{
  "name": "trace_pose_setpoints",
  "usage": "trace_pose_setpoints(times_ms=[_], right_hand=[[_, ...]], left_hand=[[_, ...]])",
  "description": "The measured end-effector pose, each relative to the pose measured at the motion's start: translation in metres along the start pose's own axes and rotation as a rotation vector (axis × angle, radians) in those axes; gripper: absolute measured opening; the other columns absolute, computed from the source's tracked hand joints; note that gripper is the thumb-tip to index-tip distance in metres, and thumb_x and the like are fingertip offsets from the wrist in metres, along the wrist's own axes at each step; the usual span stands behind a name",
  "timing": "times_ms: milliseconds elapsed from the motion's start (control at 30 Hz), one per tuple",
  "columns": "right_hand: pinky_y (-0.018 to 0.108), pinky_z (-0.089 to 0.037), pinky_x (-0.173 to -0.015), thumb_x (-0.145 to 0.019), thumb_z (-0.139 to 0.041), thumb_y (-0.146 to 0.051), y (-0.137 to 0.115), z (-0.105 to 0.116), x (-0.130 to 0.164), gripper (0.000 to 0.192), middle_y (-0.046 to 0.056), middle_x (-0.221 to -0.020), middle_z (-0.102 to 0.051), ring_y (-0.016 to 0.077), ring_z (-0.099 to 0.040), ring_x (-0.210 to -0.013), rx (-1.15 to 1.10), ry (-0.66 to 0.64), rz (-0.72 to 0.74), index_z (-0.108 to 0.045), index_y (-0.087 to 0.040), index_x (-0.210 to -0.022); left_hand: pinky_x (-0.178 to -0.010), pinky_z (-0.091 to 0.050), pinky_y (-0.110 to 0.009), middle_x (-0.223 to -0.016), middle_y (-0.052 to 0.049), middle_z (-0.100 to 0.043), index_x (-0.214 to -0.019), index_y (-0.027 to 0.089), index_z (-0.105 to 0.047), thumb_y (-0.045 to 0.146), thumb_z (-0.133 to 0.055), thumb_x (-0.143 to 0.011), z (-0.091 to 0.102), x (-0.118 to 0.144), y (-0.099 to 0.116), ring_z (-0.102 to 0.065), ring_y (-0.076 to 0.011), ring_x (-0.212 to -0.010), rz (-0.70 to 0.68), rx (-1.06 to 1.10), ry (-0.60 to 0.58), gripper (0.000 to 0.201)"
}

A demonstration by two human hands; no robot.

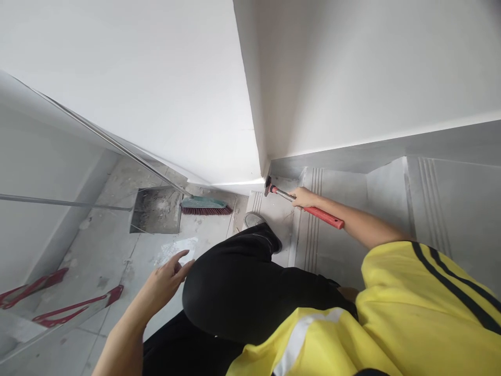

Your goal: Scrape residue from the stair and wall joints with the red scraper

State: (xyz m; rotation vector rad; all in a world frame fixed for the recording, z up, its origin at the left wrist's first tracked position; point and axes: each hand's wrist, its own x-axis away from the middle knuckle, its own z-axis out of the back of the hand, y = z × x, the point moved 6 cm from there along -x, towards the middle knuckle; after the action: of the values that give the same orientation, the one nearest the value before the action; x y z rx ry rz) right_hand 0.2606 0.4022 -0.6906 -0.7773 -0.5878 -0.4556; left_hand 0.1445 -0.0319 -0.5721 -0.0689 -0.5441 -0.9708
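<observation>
My right hand (303, 198) is wrapped round the shaft of a hammer (323, 216) with a red grip. Its dark head is close to the bottom of the wall corner (264, 175), above the stair tread; whether it touches the wall I cannot tell. My left hand (171, 272) holds nothing, its fingers apart beside my bent knee (211, 282). My shoe (255, 221) rests near the ridged step edge, below the hammer head.
A green broom (205, 204) with reddish bristles leans on the left, beside a dustpan (154, 211) with debris. Red-framed folding legs (78, 308) stand at lower left. Grey steps (336, 190) with grooved edges run along the right wall. Dust and pale patches mark the tiled floor (113, 261).
</observation>
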Motion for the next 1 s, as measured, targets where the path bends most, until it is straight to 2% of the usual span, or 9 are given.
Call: trace_pose_setpoints(times_ms=[100,200,267,367,500,633,767,867,1000], right_hand=[[0.015,-0.042,-0.051,-0.067,-0.06,-0.014,0.002,-0.005,-0.013,0.025,-0.002,-0.058,-0.06,0.01,-0.06,-0.051,0.032,0.009,-0.017,-0.065,-0.014,-0.092],[0.016,-0.043,-0.051,-0.067,-0.06,-0.012,0.0,-0.017,-0.034,0.023,0.0,-0.059,-0.061,0.0115,-0.061,-0.052,0.081,-0.004,-0.072,-0.065,-0.011,-0.09],[0.017,-0.043,-0.051,-0.067,-0.059,-0.012,-0.002,-0.019,-0.038,0.023,0.001,-0.058,-0.061,0.0122,-0.061,-0.052,0.083,-0.008,-0.09,-0.065,-0.011,-0.088],[0.017,-0.042,-0.049,-0.066,-0.057,-0.011,-0.003,-0.011,-0.02,0.024,-0.002,-0.051,-0.058,0.0116,-0.058,-0.048,0.035,0.007,-0.054,-0.065,-0.012,-0.089],[0.016,-0.042,-0.047,-0.067,-0.054,-0.012,-0.002,0.005,0.008,0.031,-0.005,-0.05,-0.056,0.0102,-0.056,-0.045,-0.057,0.022,0.03,-0.065,-0.015,-0.096],[0.016,-0.042,-0.048,-0.065,-0.057,-0.011,-0.002,-0.006,-0.006,0.027,-0.004,-0.051,-0.056,0.0105,-0.057,-0.046,-0.046,0.012,-0.031,-0.065,-0.013,-0.09],[0.016,-0.042,-0.047,-0.065,-0.058,-0.01,-0.006,-0.017,-0.019,0.021,-0.003,-0.051,-0.056,0.0111,-0.059,-0.048,-0.008,0.032,-0.07,-0.065,-0.012,-0.084],[0.016,-0.042,-0.046,-0.066,-0.056,-0.011,-0.009,-0.007,-0.003,0.027,-0.004,-0.049,-0.055,0.0107,-0.057,-0.045,-0.029,0.04,-0.014,-0.065,-0.013,-0.09],[0.016,-0.041,-0.045,-0.066,-0.056,-0.012,-0.011,0.009,0.013,0.033,-0.005,-0.049,-0.055,0.0095,-0.056,-0.044,-0.048,0.032,0.044,-0.066,-0.015,-0.097]], left_hand=[[-0.073,-0.05,-0.03,-0.093,-0.009,-0.066,-0.11,0.019,-0.063,0.016,-0.03,-0.077,-0.002,-0.002,0.0,-0.061,-0.0204,-0.082,0.007,0.017,-0.025,0.047],[-0.072,-0.05,-0.034,-0.106,-0.013,-0.064,-0.114,0.017,-0.062,0.013,-0.026,-0.077,0.003,-0.005,0.004,-0.061,-0.021,-0.081,-0.001,-0.059,-0.066,0.051],[-0.071,-0.05,-0.036,-0.117,-0.017,-0.059,-0.117,0.015,-0.061,0.01,-0.023,-0.078,0.006,-0.007,0.008,-0.061,-0.022,-0.082,-0.016,-0.127,-0.107,0.055],[-0.072,-0.05,-0.037,-0.119,-0.018,-0.057,-0.119,0.015,-0.06,0.009,-0.019,-0.08,0.006,-0.007,0.01,-0.061,-0.0231,-0.085,-0.025,-0.168,-0.123,0.057],[-0.073,-0.049,-0.036,-0.105,-0.014,-0.062,-0.119,0.017,-0.06,0.009,-0.022,-0.079,0.001,-0.008,0.009,-0.061,-0.0215,-0.079,-0.031,-0.132,-0.092,0.056],[-0.07,-0.049,-0.031,-0.103,-0.011,-0.064,-0.118,0.019,-0.061,0.011,-0.026,-0.079,0.007,-0.01,0.012,-0.062,-0.02,-0.079,-0.022,-0.125,-0.068,0.053],[-0.064,-0.049,-0.032,-0.121,-0.015,-0.058,-0.114,0.017,-0.063,0.012,-0.024,-0.078,0.02,-0.009,0.016,-0.062,-0.0213,-0.077,-0.009,-0.108,-0.012,0.053],[-0.065,-0.048,-0.035,-0.128,-0.019,-0.053,-0.116,0.014,-0.062,0.01,-0.018,-0.078,0.019,-0.008,0.016,-0.062,-0.0242,-0.083,-0.008,-0.144,-0.038,0.058],[-0.071,-0.048,-0.032,-0.114,-0.015,-0.061,-0.118,0.015,-0.06,0.015,-0.023,-0.079,0.015,-0.01,0.013,-0.062,-0.0216,-0.082,0.028,-0.082,-0.092,0.053]])
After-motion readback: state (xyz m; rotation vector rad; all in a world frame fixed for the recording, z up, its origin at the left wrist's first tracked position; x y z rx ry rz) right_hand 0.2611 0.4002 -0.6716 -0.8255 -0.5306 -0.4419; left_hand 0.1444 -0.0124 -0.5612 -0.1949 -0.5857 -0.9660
